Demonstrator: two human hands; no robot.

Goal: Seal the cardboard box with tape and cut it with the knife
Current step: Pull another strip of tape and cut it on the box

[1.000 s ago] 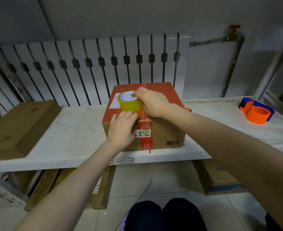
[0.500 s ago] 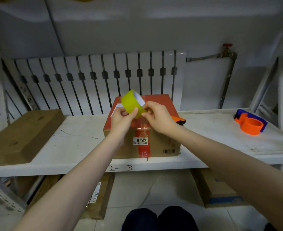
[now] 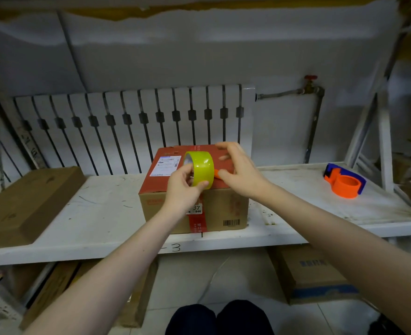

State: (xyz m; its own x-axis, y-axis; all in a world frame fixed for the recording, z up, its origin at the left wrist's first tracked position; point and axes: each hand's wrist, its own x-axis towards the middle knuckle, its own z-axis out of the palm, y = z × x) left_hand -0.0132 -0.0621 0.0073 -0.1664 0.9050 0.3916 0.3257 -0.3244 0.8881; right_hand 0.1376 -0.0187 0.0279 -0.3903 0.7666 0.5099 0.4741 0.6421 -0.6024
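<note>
A cardboard box (image 3: 223, 209) with a red top and a red strip down its front stands on the white shelf (image 3: 103, 213). My left hand (image 3: 182, 189) holds a yellow-green tape roll (image 3: 202, 165) upright, just above the box's front edge. My right hand (image 3: 240, 175) is right of the roll with its upper fingers spread. Its thumb and a finger pinch what looks like the tape's loose end, a short orange-looking strip (image 3: 216, 174) beside the roll. I cannot make out the knife; my right hand covers the spot right of the box.
An orange and blue tape dispenser (image 3: 344, 183) lies on the shelf at the far right. A flat brown carton (image 3: 28, 197) lies on the left. A white radiator (image 3: 127, 122) runs behind the shelf. More cartons (image 3: 313, 274) sit on the floor underneath, and my knees are at the bottom.
The roll was lifted off the box top and turned upright. My left hand now grips it, and my right hand has shifted to its right side. The camera tilted upward.
</note>
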